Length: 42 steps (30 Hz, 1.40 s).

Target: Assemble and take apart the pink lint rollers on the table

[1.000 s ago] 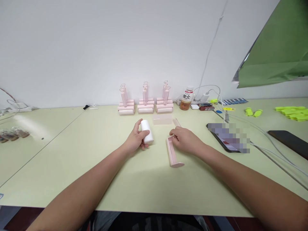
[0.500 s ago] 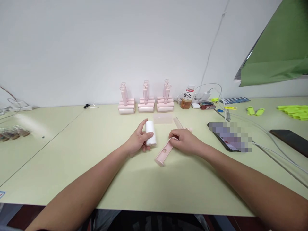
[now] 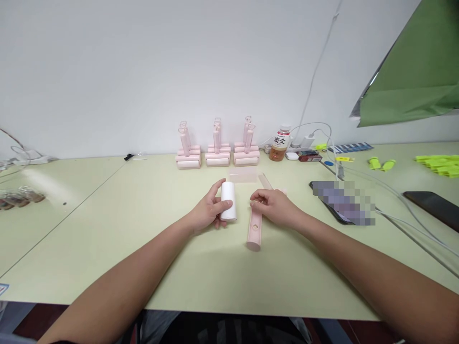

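My left hand [image 3: 211, 208] is closed around a white lint roller refill [image 3: 228, 199], which stands nearly upright above the table. To the right, my right hand [image 3: 273, 206] pinches the upper end of a pink lint roller holder [image 3: 255, 231]; a round hole shows in its middle and its rounded end points toward me. The refill and the holder are apart. Behind my right hand lies a clear pink handle [image 3: 265, 181], partly covered by that hand. A translucent pink cover [image 3: 243, 175] rests on the table just beyond the refill.
Several pink lint rollers [image 3: 217, 155] stand in rows by the wall. Right of them are a bottle [image 3: 279, 143], a small dark red box [image 3: 310, 156] and white cables. A phone [image 3: 340, 205] lies right of my hand, with yellow-green pieces [image 3: 437, 165] farther off.
My right hand has turned the pink holder from slanting down-left to nearly straight toward me. My left hand has shifted slightly right with the white refill.
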### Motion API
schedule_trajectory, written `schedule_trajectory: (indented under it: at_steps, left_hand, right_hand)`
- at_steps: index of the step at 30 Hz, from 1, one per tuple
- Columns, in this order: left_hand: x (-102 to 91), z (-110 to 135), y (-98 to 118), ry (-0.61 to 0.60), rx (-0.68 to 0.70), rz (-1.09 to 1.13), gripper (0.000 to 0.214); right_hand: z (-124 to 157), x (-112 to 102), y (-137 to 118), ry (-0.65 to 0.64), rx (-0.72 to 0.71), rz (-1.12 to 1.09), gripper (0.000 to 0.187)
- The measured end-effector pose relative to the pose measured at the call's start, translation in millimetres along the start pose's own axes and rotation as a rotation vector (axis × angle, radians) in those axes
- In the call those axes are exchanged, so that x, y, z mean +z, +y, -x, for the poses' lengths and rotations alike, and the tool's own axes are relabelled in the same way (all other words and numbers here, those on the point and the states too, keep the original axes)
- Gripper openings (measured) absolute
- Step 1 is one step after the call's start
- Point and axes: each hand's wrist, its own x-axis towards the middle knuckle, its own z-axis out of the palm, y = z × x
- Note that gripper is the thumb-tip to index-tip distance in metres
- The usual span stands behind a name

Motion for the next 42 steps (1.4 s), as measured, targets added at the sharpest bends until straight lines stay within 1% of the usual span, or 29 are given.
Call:
schedule_trajectory:
  at_steps: [2, 4, 8, 10, 12, 15, 18, 22, 24, 27, 31, 36, 39, 42]
  left_hand:
    - [0.2, -0.3, -0.3, 0.005, 0.003, 0.000, 0.090]
    - [0.5, -0.4, -0.3, 0.008, 0.006, 0.000, 0.090]
    - [1.2, -0.1, 0.1, 0.005, 0.005, -0.003, 0.091]
    - [1.1, 0.0, -0.1, -0.007, 0.003, -0.016, 0.091]
    - [0.9, 0.1, -0.8, -0.028, 0.002, -0.037, 0.091]
    - [1.0, 0.5, -2.8, -0.063, -0.006, -0.066, 0.090]
    - [2.0, 1.9, -4.0, -0.094, -0.003, -0.092, 0.091]
    - [4.6, 4.7, -3.1, -0.136, 0.000, -0.112, 0.090]
    - [6.3, 5.9, -2.5, -0.155, -0.006, -0.109, 0.090]
    - [8.6, 6.9, -2.8, -0.184, -0.001, -0.106, 0.091]
    - [10.7, 7.7, -3.6, -0.222, 0.006, -0.110, 0.091]
    - [10.9, 10.4, 0.4, -0.232, -0.009, -0.098, 0.083]
    - [8.7, 12.2, 4.9, -0.251, 0.025, -0.111, 0.079]
    - [4.4, 14.0, 9.7, -0.276, 0.097, -0.234, 0.080]
  right_hand:
    - [0.3, 0.0, -0.5, 0.001, -0.012, 0.041, 0.022]
    - [0.6, -0.4, -0.5, -0.026, -0.049, 0.086, 0.024]
    - [0.9, -2.5, 0.3, -0.135, -0.129, 0.109, 0.021]
    - [0.9, -2.8, 0.9, -0.157, -0.134, 0.103, 0.020]
    - [1.0, -1.6, 1.5, -0.148, -0.116, 0.085, 0.020]
    - [1.3, 1.7, 0.9, -0.100, -0.080, 0.037, 0.017]
    - [1.9, 3.6, -3.0, -0.063, -0.046, -0.092, 0.016]
    - [2.3, 3.6, -10.1, -0.038, 0.021, -0.258, 0.017]
    - [2.6, 4.3, -12.0, -0.029, 0.050, -0.290, 0.017]
    - [3.7, 6.8, -12.7, -0.048, 0.079, -0.313, 0.018]
    - [5.7, 10.3, -13.6, -0.105, 0.150, -0.438, 0.020]
    - [9.2, 9.9, -20.1, -0.201, 0.260, -0.677, 0.023]
    - [11.7, 6.6, -23.1, -0.317, 0.255, -0.838, 0.027]
    - [13.0, 3.1, -21.0, -0.447, 0.213, -0.926, 0.035]
